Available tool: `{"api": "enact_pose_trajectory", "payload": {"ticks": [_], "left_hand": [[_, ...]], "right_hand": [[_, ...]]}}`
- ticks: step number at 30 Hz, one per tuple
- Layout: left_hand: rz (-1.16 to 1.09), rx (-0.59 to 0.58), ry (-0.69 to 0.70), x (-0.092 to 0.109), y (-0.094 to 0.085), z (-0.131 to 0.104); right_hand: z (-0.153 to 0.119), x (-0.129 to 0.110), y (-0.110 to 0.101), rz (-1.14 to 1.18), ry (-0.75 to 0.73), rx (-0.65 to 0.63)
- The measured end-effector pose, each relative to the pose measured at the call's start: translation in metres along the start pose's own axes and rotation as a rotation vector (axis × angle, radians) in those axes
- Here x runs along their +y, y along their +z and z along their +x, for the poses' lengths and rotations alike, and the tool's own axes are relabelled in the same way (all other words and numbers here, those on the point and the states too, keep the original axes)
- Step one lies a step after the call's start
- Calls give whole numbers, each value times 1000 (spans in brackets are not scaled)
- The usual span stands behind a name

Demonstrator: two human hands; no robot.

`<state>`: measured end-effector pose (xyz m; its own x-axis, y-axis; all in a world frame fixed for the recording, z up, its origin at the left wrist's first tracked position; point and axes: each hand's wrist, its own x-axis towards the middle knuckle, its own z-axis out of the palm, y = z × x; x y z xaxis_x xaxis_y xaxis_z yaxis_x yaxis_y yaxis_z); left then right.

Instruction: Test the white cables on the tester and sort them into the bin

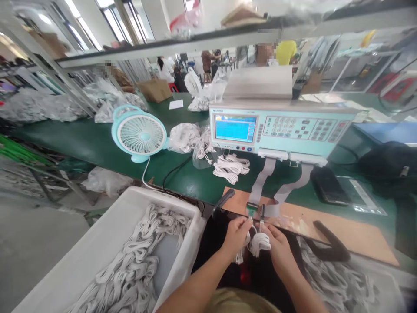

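Note:
A bundled white cable [259, 244] hangs between my two hands at the front edge of the bench. My left hand [237, 234] pinches one cable end, held against a small green connector board [251, 211] on a grey ribbon cable [262, 180]. With its fingers closed, my right hand [276, 243] grips the other end, just below the dark connector of the second ribbon cable [295, 184]. Both ribbons run up to the front of a pale blue cable tester [283, 130] with a lit screen. My fingers partly hide the plug ends.
To the left stands a white bin [176, 202] with many coiled cables. A small blue fan [141, 134], bagged cables [184, 137] and a loose cable bundle [230, 168] lie on the green bench. A brown board [358, 232] lines the edge; a dark phone [330, 184] lies right.

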<state>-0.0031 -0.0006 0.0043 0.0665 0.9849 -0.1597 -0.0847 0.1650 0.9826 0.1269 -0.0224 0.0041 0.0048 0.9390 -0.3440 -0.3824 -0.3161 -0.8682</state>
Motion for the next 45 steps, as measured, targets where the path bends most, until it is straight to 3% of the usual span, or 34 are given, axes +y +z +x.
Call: {"api": "enact_pose_trajectory", "payload": {"ticks": [10, 17, 22, 25, 28, 30, 32, 34, 36, 37, 39, 42, 45], "left_hand": [[-55, -27, -47, -8, 3, 9], [-52, 21, -89, -4, 7, 10], [-74, 69, -100, 3, 10, 0], [-113, 7, -182, 6, 13, -12], [-241, -118, -413, 5, 16, -21], [-345, -157, -571, 2, 16, -24], [-423, -172, -699, -4, 16, -26], [-453, -185, -800, -12, 18, -29], [-463, -203, -881, -22, 22, -33], [-465, -206, -919, -27, 26, -35], [-471, -203, -980, -35, 33, -37], [-492, -194, -1011, -42, 41, -38], [-503, -202, -1002, -45, 42, -36]], "right_hand": [[5, 7, -3, 12, -33, -19], [4, 3, 2, 0, -69, -8], [-9, 3, 12, 19, -88, -2], [-23, 3, 11, 24, -46, -29], [-36, 1, -20, -19, 18, 41], [-45, -1, -64, -145, 52, 165], [-57, 0, -119, -410, 90, 295], [-73, 5, -170, -843, 150, 355], [-90, 11, -197, -1204, 78, 422], [-98, 14, -197, -1292, -14, 394], [-109, 18, -175, -1270, -245, 163], [-111, 17, -113, -1122, -502, -267], [-100, 16, -65, -1130, -703, -437]]}}
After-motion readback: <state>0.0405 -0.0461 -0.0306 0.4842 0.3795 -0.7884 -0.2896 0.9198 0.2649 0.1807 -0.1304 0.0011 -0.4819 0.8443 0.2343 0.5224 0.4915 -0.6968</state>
